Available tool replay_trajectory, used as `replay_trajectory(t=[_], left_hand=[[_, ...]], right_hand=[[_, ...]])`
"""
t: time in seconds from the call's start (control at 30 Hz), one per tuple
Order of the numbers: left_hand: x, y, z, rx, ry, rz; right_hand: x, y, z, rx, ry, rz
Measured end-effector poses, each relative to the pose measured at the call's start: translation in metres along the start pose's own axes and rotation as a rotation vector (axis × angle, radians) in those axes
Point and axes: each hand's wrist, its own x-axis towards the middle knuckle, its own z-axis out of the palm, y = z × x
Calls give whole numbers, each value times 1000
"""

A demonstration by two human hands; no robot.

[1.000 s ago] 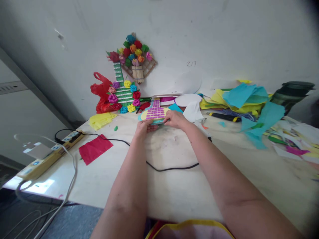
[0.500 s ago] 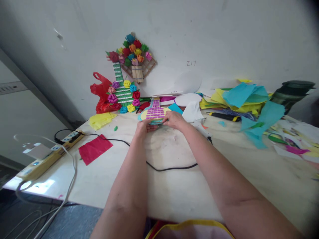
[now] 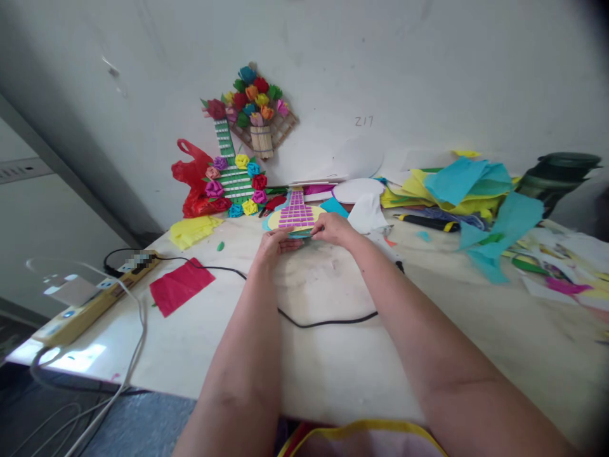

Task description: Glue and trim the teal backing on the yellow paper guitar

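A paper guitar craft [image 3: 295,214], yellow and light blue with rows of pink squares, lies at the far side of the table. My left hand [image 3: 273,242] grips its near edge with curled fingers. My right hand [image 3: 333,229] pinches the same edge from the right. Both arms reach straight forward across the pale tabletop [image 3: 333,355].
A finished flower guitar [image 3: 234,178] and a flower basket [image 3: 259,114] lean on the wall, beside a red bag [image 3: 193,178]. A black cable [image 3: 314,320] crosses the table. Red paper [image 3: 181,284], a power strip [image 3: 90,298], a utility knife [image 3: 428,222] and heaped coloured paper [image 3: 476,190] lie around.
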Motion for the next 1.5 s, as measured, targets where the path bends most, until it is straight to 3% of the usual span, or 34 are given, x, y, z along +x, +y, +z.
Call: replay_trajectory(t=[0.17, 0.77, 1.5], left_hand=[[0, -1, -2, -7, -38, 2], [-2, -1, 1, -10, 4, -3], [2, -3, -2, -18, -13, 14]], right_hand=[[0, 0, 0, -14, 0, 13], [-2, -6, -3, -77, 14, 53], [1, 1, 1, -29, 32, 13]])
